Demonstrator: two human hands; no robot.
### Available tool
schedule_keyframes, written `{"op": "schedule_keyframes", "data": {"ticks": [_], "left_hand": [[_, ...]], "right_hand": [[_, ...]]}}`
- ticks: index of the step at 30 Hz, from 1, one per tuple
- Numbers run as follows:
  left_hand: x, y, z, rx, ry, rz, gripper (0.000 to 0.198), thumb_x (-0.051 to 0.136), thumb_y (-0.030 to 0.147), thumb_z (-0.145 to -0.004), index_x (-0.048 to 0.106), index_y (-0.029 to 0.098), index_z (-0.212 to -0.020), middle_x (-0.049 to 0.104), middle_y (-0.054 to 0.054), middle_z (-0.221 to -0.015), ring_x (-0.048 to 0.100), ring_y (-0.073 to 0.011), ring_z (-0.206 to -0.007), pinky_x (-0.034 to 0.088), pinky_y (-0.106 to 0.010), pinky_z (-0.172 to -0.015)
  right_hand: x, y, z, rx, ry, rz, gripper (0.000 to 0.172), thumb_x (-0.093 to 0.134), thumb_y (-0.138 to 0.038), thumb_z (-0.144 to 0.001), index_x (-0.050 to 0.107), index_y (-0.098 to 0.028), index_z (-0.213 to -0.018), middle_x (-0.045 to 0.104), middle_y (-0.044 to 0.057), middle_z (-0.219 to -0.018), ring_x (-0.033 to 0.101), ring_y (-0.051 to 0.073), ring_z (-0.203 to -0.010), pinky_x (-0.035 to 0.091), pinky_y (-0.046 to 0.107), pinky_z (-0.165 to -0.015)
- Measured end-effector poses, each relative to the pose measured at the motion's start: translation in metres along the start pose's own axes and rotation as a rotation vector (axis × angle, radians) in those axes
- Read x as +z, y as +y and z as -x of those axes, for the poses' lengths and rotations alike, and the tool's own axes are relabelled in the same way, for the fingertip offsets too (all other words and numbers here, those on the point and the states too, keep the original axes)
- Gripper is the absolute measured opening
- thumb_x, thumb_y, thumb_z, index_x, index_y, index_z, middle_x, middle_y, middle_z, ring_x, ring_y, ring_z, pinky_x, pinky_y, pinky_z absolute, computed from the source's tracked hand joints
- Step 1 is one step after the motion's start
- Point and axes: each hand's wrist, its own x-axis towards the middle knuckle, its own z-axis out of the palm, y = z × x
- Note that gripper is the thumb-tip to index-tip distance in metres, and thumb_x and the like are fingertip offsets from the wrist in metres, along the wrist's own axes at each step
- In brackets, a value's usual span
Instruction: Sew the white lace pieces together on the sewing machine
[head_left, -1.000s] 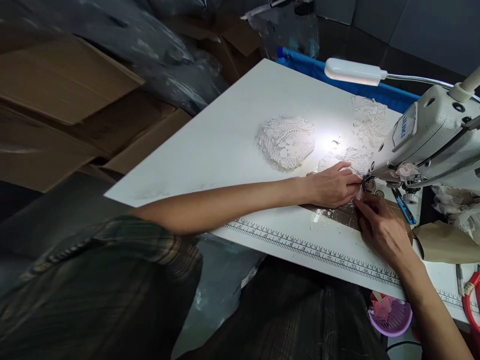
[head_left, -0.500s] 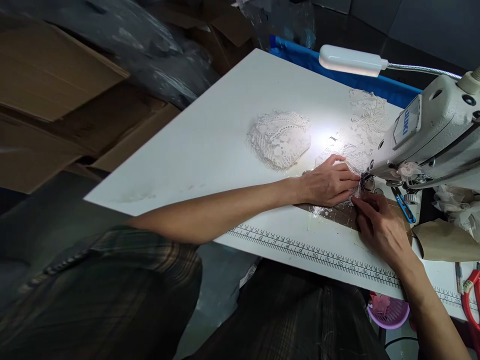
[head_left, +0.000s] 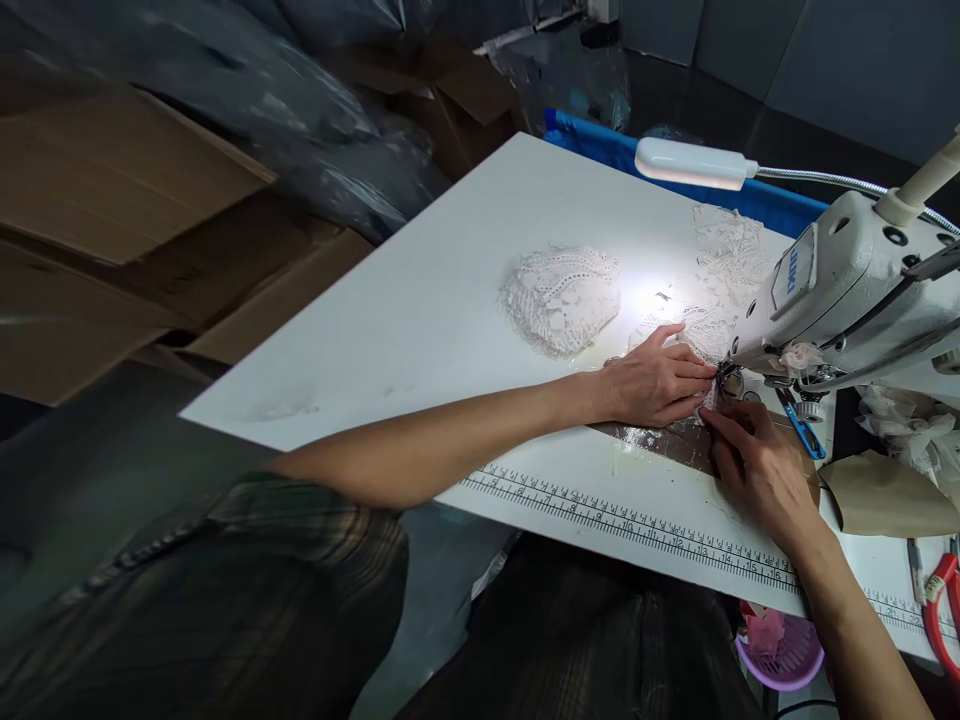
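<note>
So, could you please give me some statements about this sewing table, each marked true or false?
1. The left hand lies beside the needle area of the white, JUKI-labelled sewing machine. True.
2. The right hand holds the slim blue thread snips. False: they lie on the white tabletop, and that hand's fingertips are at the white lace near the needle area.
3. The rounded pile of white lace sits apart from both hands. True.
4. The purple plastic basket stands on the tabletop. False: it is below the tabletop's edge.
5. The long white lamp is lit. True.
</note>
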Motion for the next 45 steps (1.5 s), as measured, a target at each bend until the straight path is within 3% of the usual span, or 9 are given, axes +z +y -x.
{"op": "schedule_keyframes", "data": {"ticks": [7,15,22,28,32,40,45], "left_hand": [[0.002,-0.001,0.0,0.025,0.037,-0.019,0.023,0.052,0.026,-0.101,0.072,0.022,-0.112,0.074,-0.008,-0.123,0.068,-0.0243,-0.113,0.031,-0.068,-0.118],[-0.005,-0.005,0.0,0.034,-0.027,0.0,0.024,0.052,0.028,-0.102,0.071,0.024,-0.114,0.072,-0.006,-0.127,0.068,-0.025,-0.114,0.028,-0.071,-0.117],[0.0,-0.007,0.0,0.102,0.047,-0.055,0.026,0.049,0.027,-0.104,0.072,0.023,-0.113,0.074,-0.007,-0.122,0.07,-0.0233,-0.104,0.035,-0.069,-0.114],[-0.001,-0.002,0.0,0.015,-0.021,-0.07,0.024,0.052,0.029,-0.102,0.074,0.028,-0.112,0.072,-0.006,-0.126,0.069,-0.0221,-0.103,0.038,-0.065,-0.112],[-0.001,-0.001,-0.001,-0.016,-0.04,-0.062,0.024,0.052,0.031,-0.103,0.073,0.029,-0.113,0.072,-0.004,-0.127,0.068,-0.0218,-0.103,0.036,-0.065,-0.112],[0.002,-0.001,0.001,-0.003,-0.012,-0.061,0.025,0.051,0.033,-0.103,0.073,0.028,-0.113,0.072,-0.005,-0.126,0.069,-0.0222,-0.103,0.037,-0.066,-0.112],[-0.001,0.0,0.002,0.009,-0.001,-0.045,0.026,0.049,0.03,-0.104,0.073,0.025,-0.114,0.072,-0.008,-0.127,0.07,-0.0236,-0.103,0.037,-0.068,-0.111]], "right_hand": [[0.0,0.001,-0.003,0.012,0.024,-0.01,0.036,0.049,-0.02,-0.093,0.075,-0.027,-0.117,0.065,0.01,-0.109,0.068,0.02,-0.086,0.056,0.029,-0.06],[0.0,-0.002,-0.002,-0.023,0.016,0.03,0.039,0.047,-0.019,-0.093,0.073,-0.023,-0.122,0.064,0.011,-0.108,0.065,0.02,-0.085,0.058,0.031,-0.066],[-0.001,-0.003,-0.001,0.0,-0.025,0.014,0.04,0.047,-0.019,-0.093,0.073,-0.025,-0.123,0.066,0.011,-0.11,0.066,0.02,-0.084,0.057,0.03,-0.064],[-0.001,0.02,-0.001,0.016,0.062,-0.103,0.038,0.047,-0.022,-0.095,0.075,-0.025,-0.119,0.069,0.01,-0.106,0.067,0.021,-0.088,0.061,0.037,-0.081],[0.001,0.029,-0.002,-0.074,0.019,-0.05,0.038,0.048,-0.021,-0.095,0.075,-0.022,-0.121,0.069,0.013,-0.108,0.066,0.02,-0.081,0.061,0.037,-0.076],[0.001,0.017,-0.001,-0.144,0.015,0.061,0.039,0.047,-0.019,-0.096,0.072,-0.026,-0.125,0.067,0.011,-0.11,0.066,0.019,-0.083,0.057,0.03,-0.068],[0.002,0.02,-0.001,-0.102,0.011,0.059,0.04,0.045,-0.019,-0.096,0.071,-0.022,-0.126,0.067,0.013,-0.11,0.066,0.019,-0.082,0.057,0.031,-0.068]]}}
